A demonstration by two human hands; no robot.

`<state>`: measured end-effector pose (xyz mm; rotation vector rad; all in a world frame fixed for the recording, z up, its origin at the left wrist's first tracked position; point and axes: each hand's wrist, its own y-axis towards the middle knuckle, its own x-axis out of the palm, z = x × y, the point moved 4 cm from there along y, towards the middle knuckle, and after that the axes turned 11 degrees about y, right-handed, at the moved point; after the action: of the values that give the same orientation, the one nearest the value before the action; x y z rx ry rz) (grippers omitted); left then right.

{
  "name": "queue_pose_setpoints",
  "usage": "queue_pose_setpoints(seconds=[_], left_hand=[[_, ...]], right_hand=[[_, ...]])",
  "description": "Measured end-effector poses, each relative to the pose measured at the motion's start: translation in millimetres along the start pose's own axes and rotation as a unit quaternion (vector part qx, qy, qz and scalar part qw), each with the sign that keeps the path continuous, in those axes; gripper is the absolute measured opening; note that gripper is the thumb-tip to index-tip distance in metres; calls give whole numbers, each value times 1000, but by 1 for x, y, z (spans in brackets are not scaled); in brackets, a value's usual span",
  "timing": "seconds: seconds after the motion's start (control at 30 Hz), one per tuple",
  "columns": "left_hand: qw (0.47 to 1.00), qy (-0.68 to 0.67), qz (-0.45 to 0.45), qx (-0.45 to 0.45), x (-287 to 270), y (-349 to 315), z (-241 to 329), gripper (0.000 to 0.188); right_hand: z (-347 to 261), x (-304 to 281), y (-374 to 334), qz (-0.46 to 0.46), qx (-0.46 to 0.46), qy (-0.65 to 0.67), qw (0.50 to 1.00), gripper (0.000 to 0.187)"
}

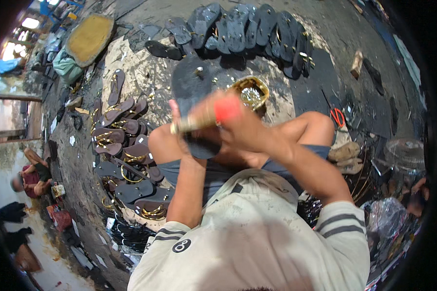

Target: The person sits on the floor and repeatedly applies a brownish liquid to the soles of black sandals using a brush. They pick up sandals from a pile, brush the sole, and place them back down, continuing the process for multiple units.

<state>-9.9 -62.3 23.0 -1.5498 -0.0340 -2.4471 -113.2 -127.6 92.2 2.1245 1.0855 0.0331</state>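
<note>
A large black sandal sole (192,85) stands over my crossed legs, with a small gold metal fitting near its far end. My left hand (185,143) grips the sole's near end from the left, the fingers partly hidden. Across the sole my right hand (243,128) is closed round a tool (199,122), smeared by motion. It is a pale yellowish bar with a red part by the fist; its kind cannot be told. Just beyond the right hand sits a yellowish bowl (250,89) with shiny contents. A few small bright bits lie beside it.
Black soles (238,31) with gold fittings stand in a row at the far side. Finished-looking brown sandals (114,114) with gold straps lie at left. Red-handled scissors (337,117) and a fan (404,155) are at right. Another person (34,179) sits at far left.
</note>
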Motion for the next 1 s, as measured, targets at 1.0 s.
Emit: queue_pose_setpoints(seconds=[1.0], left_hand=[[810,548,82,194,-24,84,110,29]], right_hand=[[33,-166,-164,490,271,12,828,26]])
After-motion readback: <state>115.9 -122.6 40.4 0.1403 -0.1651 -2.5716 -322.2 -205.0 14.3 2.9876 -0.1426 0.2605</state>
